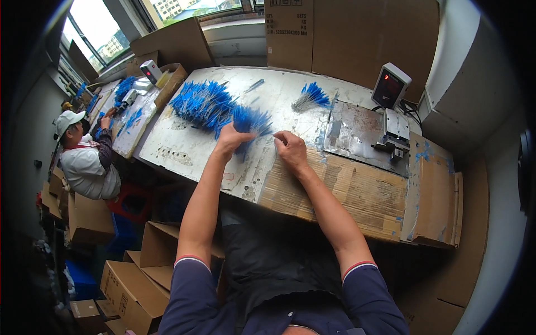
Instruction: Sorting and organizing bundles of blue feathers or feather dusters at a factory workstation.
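My left hand [230,139] is closed around a bundle of thin blue-and-grey strands [252,120], blurred by motion, whose blue ends fan outward. Just right of it, my right hand [291,149] has its fingers curled and pinched together; whatever they hold, if anything, is too small to make out. A large heap of the same strands [202,106] lies on the white worktable [184,151], touching or close behind the held bundle. Farther right, a smaller fanned bundle [312,97] rests on the table, blue tips pointing away from me.
At right stand a metal plate [357,134], a small clamp-like machine [395,134] and a white box with a red display [392,85]. Flattened cardboard [340,187] covers the near edge. Cartons [131,290] sit lower left. A co-worker in a white cap [86,151] works farther left.
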Tool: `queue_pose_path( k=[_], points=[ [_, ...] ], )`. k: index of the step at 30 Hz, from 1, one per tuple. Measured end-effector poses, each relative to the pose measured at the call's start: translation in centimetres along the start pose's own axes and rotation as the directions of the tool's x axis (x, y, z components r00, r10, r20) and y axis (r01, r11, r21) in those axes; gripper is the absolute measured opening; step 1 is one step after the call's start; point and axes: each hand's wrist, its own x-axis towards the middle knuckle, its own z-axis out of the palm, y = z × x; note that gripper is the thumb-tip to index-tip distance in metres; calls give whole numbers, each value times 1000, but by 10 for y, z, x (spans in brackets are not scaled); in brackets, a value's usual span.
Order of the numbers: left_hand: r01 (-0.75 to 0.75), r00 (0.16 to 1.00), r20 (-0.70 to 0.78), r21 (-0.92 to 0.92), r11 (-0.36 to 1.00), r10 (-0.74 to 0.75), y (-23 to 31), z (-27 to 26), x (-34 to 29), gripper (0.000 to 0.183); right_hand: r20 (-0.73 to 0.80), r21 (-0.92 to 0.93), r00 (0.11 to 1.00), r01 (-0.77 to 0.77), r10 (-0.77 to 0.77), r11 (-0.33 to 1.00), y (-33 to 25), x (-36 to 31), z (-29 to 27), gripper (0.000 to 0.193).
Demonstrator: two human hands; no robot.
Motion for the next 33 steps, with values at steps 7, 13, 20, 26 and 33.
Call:
queue_pose_path(
  k=[7,13,20,26,33],
  points=[
    [-29,994,109,93,995,19,-10,0,8,44,193,36,980,45,-51,998,-15,0,31,35],
    [-89,988,142,176,980,64,-5,12,15,51,232,238,965,64,-120,969,5,5,34,34],
    [0,998,62,179,984,-12,-15,1,17,50,147,105,972,170,-184,980,-2,10,33,29],
    [71,986,151,9,997,-71,-3,-7,9,47,123,116,988,81,-95,990,0,8,28,30],
    [51,940,330,126,991,-90,4,-12,3,65,197,-5,965,179,-174,984,-7,5,29,29]
  ],
)
